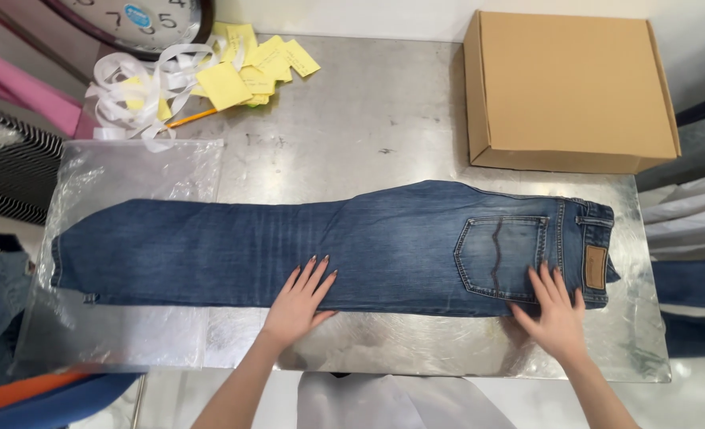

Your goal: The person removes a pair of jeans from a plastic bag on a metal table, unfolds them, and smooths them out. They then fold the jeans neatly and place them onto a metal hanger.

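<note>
both palms lie flat, fingers spread, gripping nothing: the left hand [299, 299] mid-leg, the right hand [555, 311] by the back pocket of the folded jeans [289, 250], stretched across the metal table [352, 135].

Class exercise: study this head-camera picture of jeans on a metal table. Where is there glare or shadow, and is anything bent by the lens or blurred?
Head view: soft overhead light gives dull glare on the metal table and shine on the clear plastic bag; faint shadows under the left hand and right hand; the cardboard box and table edges splay from wide-angle distortion; the jeans are sharp.
</note>
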